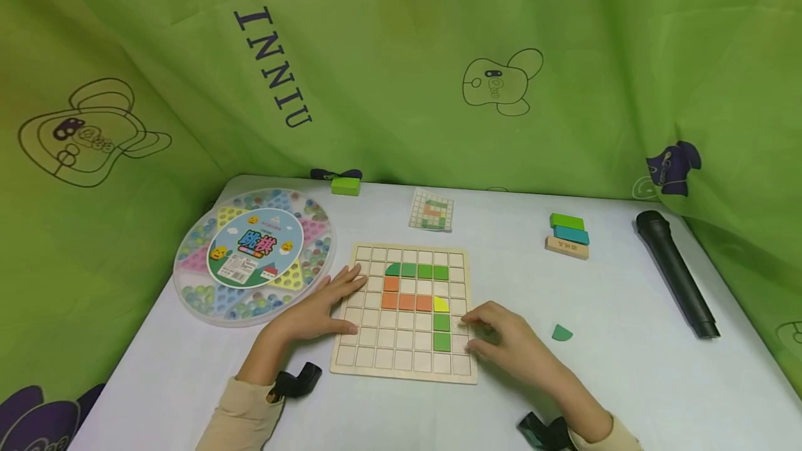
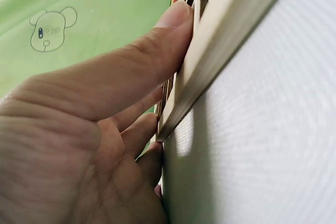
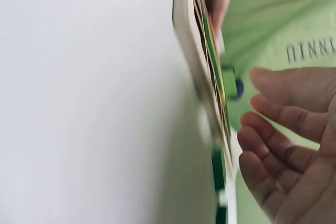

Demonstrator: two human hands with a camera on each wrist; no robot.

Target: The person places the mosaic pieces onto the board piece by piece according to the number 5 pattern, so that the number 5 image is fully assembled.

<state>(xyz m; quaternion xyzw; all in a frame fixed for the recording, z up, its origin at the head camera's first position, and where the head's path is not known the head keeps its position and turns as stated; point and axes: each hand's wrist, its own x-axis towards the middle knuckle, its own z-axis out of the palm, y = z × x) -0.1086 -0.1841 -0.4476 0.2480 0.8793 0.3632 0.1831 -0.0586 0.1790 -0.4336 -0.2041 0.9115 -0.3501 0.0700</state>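
A wooden grid board [image 1: 376, 346] lies in the middle of the white table [image 1: 626, 381]. It holds a row of green tiles [image 1: 425, 271], orange tiles [image 1: 407, 302], a yellow tile [image 1: 441, 304] and two more green tiles [image 1: 441, 332]. My left hand [image 1: 347, 298] rests flat on the board's left edge with straight fingers; in the left wrist view the left hand [image 2: 105, 103] presses its thumb against the board's rim [image 2: 226, 40]. My right hand [image 1: 477, 334] touches the board's right edge with loosely bent fingers. The right wrist view shows the right hand [image 3: 283, 145] empty beside the board [image 3: 186, 40].
A teal quarter-round piece [image 1: 562, 333] lies right of the board. Three stacked blocks [image 1: 567, 235] and a black microphone [image 1: 677, 273] lie further right. A round marble game case [image 1: 253, 256] sits at the left, a pattern card [image 1: 431, 210] and a green block [image 1: 346, 186] behind. A green curtain [image 1: 401, 54] encloses the table.
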